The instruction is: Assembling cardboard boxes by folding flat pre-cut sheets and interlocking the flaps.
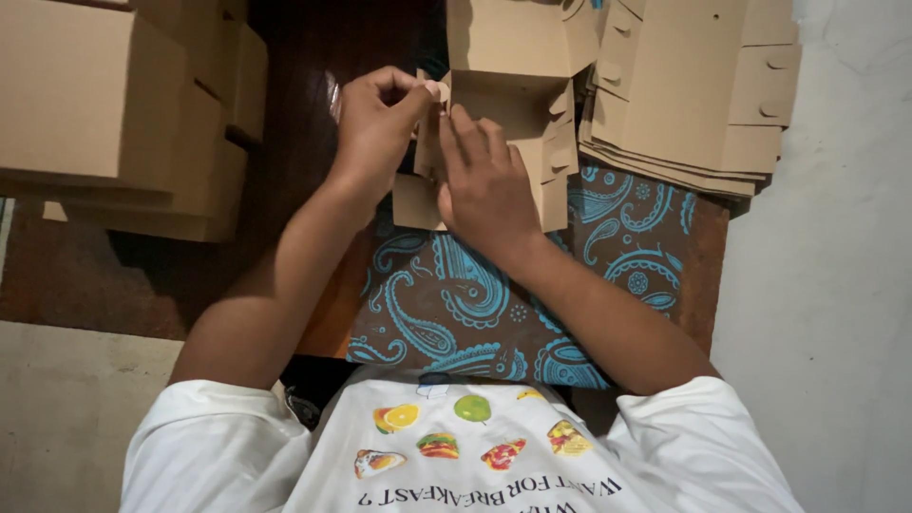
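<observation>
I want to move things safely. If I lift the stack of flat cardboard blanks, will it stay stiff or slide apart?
The stack of flat cardboard blanks looks loose and unbound, with fanned edges, so sheets would probably slide apart. Thin sheets likely flex.

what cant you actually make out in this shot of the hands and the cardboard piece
Head view only:
- The part-folded cardboard piece: its lower left is hidden behind the right hand.
- What the left hand pinches: its fingertips cover the flap.
- The stack of flat cardboard blanks: cut off by the top edge, count unreadable.
- The finished boxes: cut off by the left and top edges.
</observation>
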